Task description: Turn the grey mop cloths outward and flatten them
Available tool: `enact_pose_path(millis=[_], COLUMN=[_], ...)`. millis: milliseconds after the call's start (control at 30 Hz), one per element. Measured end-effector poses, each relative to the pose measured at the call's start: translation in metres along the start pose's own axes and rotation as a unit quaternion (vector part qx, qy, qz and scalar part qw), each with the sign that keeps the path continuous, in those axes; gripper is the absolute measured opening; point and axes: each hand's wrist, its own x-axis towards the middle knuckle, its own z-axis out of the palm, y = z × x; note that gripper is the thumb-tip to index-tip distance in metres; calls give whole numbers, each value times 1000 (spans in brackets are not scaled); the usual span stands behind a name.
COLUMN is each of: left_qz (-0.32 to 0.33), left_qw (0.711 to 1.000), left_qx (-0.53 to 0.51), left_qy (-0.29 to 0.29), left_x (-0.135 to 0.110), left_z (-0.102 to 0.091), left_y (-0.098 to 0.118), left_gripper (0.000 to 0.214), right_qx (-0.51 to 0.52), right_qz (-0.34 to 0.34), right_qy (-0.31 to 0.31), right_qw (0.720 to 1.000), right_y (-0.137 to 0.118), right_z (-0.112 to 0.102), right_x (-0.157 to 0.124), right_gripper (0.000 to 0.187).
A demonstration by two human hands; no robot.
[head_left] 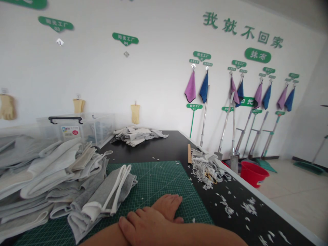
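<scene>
My left hand (168, 206) rests low over the green cutting mat (153, 174), fingers stretched toward the right and the thumb apart below them. Across my left wrist lies my right hand (145, 220), its fingers curled over the wrist. Neither palm can be seen. Just left of the hands, a folded grey and white fabric piece (110, 194) sits on the mat. Beside it rises a large stack of similar grey fabric pieces (58, 164), partly over the mat's left side.
A smaller fabric pile (138, 135) lies at the far end of the black table (133, 150). White scraps (208, 167) heap by a wooden strip (189, 153) on the right. Behind the stack stands a clear lidded box (102, 128). A red bucket (253, 174) and mops are beyond the table edge.
</scene>
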Motion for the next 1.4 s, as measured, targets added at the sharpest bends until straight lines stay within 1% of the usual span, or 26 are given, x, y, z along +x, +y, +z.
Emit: enact_pose_path(millis=[67,133,200,267,433,700,833,1033,1300,1400], left_qz=[10,20,26,24,22,31,25,29,28,24], left_qw=[1000,1000,999,999,1000,999,1000,999,1000,1000], left_qx=[-1,-2,-1,1,2,8,7,15,7,5], left_qy=[-5,-13,-22,-25,-20,-6,0,-7,-8,-12], left_x=[1,2,3,3,2,2,1,2,2,2], left_z=[3,4,4,4,4,7,9,9,9,8], left_y=[-3,-5,-6,-6,-6,-8,-8,-8,-9,-8], left_gripper=[66,58,51,48,49,50,50,48,49,49], right_qx=[-5,-10,-11,-10,-10,-5,-8,-14,-9,-8], right_qz=[5,7,4,2,1,1,0,2,-2,0], right_qy=[0,-2,-5,-6,4,2,3,-6,-5,2], right_qw=[1000,1000,1000,1000,1000,1000,1000,1000,1000,1000], right_y=[0,-1,0,0,1,0,1,0,0,1], right_z=[-1,-3,-5,-6,-4,-3,-3,-3,-5,-4], right_x=[0,0,-1,-1,-1,-1,-1,0,-1,-1], right_gripper=[45,44,46,48,49,51,49,43,49,47])
